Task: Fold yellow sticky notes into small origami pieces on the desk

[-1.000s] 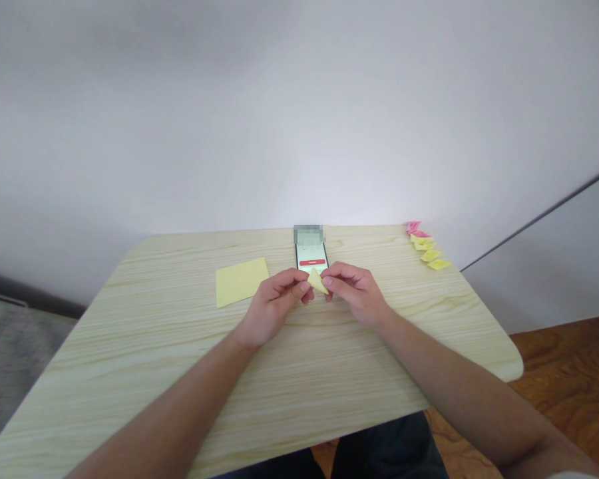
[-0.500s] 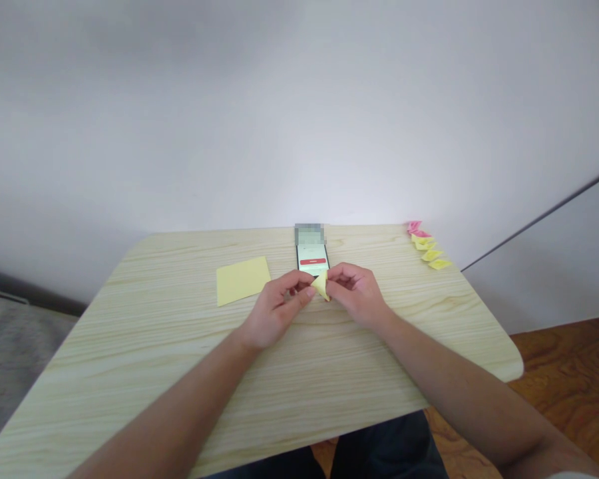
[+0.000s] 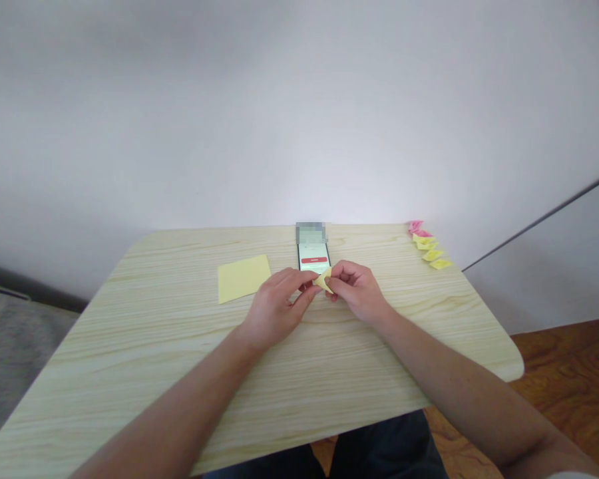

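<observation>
A small folded piece of yellow paper (image 3: 323, 280) is pinched between both hands just above the light wooden table (image 3: 180, 372). My left hand (image 3: 275, 307) grips its left side with thumb and fingertips. My right hand (image 3: 355, 291) is closed on its right side. Right behind the hands a phone (image 3: 313, 253) lies on the table with its screen lit. A flat yellow square sheet (image 3: 243, 278) lies to the left of my left hand.
A row of small folded paper pieces, pink (image 3: 416, 228) then yellow (image 3: 433, 255), lies at the table's far right corner. A white wall stands behind the table. Wooden floor (image 3: 569, 372) shows to the right, grey floor to the left.
The folded yellow piece has been turned and folded smaller between the fingers; both hands shifted slightly toward the phone. Nothing else moved.
</observation>
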{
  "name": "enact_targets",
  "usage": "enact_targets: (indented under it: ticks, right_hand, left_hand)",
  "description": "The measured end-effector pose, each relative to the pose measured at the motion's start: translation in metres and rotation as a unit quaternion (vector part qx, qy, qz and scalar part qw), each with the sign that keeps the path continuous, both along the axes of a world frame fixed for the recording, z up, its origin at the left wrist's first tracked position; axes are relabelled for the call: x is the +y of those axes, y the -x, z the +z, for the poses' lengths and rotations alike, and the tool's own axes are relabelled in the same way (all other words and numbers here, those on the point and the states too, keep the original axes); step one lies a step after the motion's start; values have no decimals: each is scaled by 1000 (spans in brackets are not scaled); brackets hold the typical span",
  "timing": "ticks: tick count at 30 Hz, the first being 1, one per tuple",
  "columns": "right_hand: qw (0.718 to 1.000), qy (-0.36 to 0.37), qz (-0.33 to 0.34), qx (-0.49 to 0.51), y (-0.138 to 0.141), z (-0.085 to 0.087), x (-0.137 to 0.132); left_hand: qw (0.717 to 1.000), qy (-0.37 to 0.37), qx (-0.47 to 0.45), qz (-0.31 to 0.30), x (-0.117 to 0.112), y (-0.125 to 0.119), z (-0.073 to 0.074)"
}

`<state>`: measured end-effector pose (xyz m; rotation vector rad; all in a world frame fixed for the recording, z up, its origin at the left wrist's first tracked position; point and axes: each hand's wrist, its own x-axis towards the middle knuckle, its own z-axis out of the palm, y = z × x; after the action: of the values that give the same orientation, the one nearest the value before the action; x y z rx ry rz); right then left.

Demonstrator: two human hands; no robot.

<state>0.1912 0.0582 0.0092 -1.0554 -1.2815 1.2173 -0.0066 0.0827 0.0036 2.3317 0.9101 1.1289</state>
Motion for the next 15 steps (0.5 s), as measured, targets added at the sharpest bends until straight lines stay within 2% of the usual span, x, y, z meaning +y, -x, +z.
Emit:
enact_targets:
  ticks: [8,12,15]
  right_hand:
    - [999,-52,-5,5,0,5,-4]
    - [996,-69,-12,-50,-1,0,-6]
    - [992,-73,-30,-94,-1,-3,-5]
  left_hand:
    - [996,75,-40,5,-3,-2,-1]
    - [992,120,-43,-16,-4,-3,1]
    - [988,141,-61,-7,-4,-3,4]
